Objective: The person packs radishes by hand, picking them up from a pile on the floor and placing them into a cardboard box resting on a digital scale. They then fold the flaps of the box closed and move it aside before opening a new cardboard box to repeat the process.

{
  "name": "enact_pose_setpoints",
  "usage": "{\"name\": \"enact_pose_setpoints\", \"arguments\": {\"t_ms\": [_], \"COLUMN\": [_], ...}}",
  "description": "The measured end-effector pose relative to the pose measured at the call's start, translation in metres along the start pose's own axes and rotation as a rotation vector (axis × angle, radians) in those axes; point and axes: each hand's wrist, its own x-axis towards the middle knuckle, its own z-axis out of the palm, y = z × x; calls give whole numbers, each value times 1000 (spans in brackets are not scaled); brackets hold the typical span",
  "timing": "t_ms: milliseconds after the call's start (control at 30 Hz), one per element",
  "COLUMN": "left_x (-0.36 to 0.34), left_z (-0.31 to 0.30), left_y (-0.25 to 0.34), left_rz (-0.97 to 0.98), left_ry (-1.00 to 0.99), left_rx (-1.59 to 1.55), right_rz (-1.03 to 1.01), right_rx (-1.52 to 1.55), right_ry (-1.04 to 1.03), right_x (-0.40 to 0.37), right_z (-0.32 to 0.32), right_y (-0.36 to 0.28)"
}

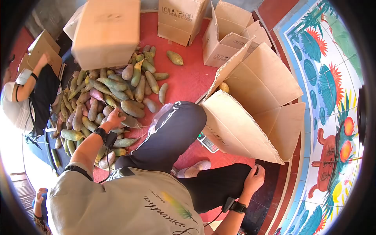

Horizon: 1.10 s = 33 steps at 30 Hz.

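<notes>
My left hand (114, 118) rests on the large pile of long green and reddish root vegetables (78, 117), its fingers around or against one of them; what it grips is hard to make out. Over by my knee in black trousers, my right hand (254, 178) lies with curled fingers, and its palm side is hidden. A big open cardboard box (243, 129) stands in front of my legs with its flaps spread, and a yellowish vegetable (223, 87) shows inside. Part of a scale (208, 143) shows beneath that box's edge.
Another person (23, 92) works at a box at the far left. A blurred carton (106, 35) hangs over the pile's back. More cartons (180, 21) stand behind on the red floor. A painted tile wall (329, 117) runs along the right. Someone's hand shows at lower left.
</notes>
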Motion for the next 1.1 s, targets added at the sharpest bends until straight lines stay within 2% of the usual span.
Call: {"name": "enact_pose_setpoints", "arguments": {"t_ms": [133,233,400,500,733,833,900,1100], "left_x": [12,12,-12,-6,0,-3,-11,0], "left_z": [4,2,-7,2,12,13,6,14], "left_y": [-21,-19,10,0,-5,4,17,3], "left_rz": [98,124,8,23,-2,-32,-8,-35], "left_ry": [65,83,34,84,63,34,-96,-56], "left_rx": [50,222,186,201,209,258,356,319], "right_rz": [13,1,20,40,54,84,69,67], "right_rx": [5,-7,-3,-4,-16,3,-1,-7], "right_ry": [-4,9,11,9,8,-6,4,-5], "right_x": [0,-1,-2,-3,-5,-5,-5,-4], "right_z": [-1,0,0,-1,-1,-3,-2,-1], "right_y": [-2,0,2,2,4,1,3,2]}}
